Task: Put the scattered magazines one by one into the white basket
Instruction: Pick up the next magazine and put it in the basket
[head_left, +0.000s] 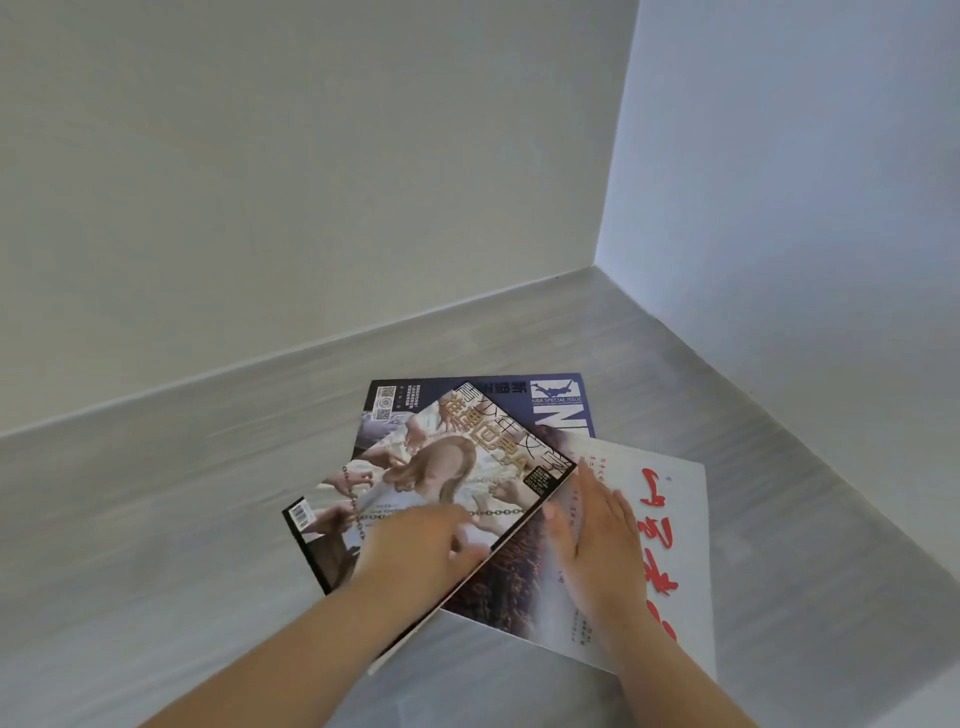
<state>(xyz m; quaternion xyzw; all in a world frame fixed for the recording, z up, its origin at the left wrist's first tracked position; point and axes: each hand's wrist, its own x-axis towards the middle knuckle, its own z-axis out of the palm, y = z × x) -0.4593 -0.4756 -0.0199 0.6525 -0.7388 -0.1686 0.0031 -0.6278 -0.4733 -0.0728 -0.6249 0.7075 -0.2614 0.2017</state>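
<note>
Three overlapping magazines are seen on a grey wood-grain surface (156, 519) set in a corner between two pale walls. The top magazine (431, 483), with a pale cover showing a long-haired figure, reaching hands and a chain, is laid at a slant, its barcode corner to the left. Beneath it, farther away, a blue magazine (550, 400) marked "NBA SPECIAL ISSUE" is partly covered. To the right, a white magazine (670, 509) with large red brush characters is laid partly over the blue one and partly under the top one.

The left hand (415, 551) is placed on the near right part of the top magazine, its fingers (467, 545) curled around the right edge and clamped on it; that edge appears slightly raised off the pile. The right hand (597, 535) is laid flat on the white magazine just beside that edge, its fingers (592, 488) straight, close together and gripping nothing. Both bare forearms are seen coming in from the near edge. The hands are slightly blurred.
</note>
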